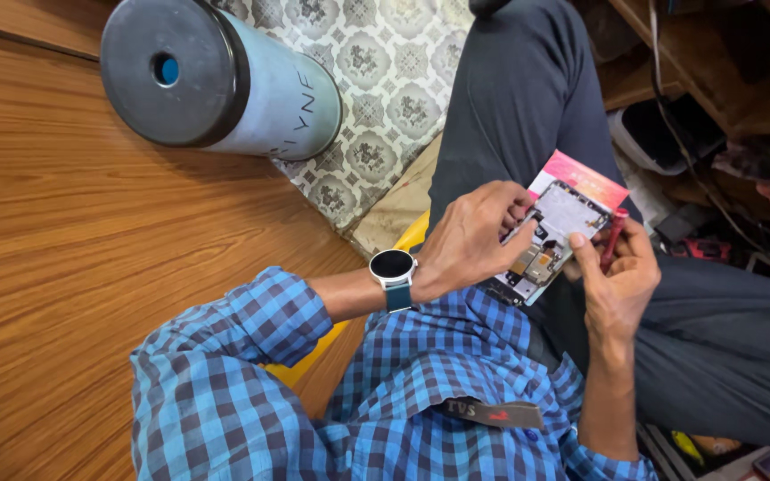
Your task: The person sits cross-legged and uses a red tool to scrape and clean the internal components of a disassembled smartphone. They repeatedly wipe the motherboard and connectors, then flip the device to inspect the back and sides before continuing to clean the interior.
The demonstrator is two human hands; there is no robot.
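An opened smartphone (552,239) with its circuit boards bared and a pink edge at its far end is held over the lap. The left hand (474,239) pinches its left edge; the right hand (621,276) grips its right side along with a red screwdriver (613,237). A grey cylindrical speaker (216,78) with lettering on its side lies far left.

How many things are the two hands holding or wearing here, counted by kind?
Opened phone, its inner parts showing, touched by the left hand and right hand: 1
Red tool in the right hand: 1
Wristwatch on the left wrist: 1
Total: 3
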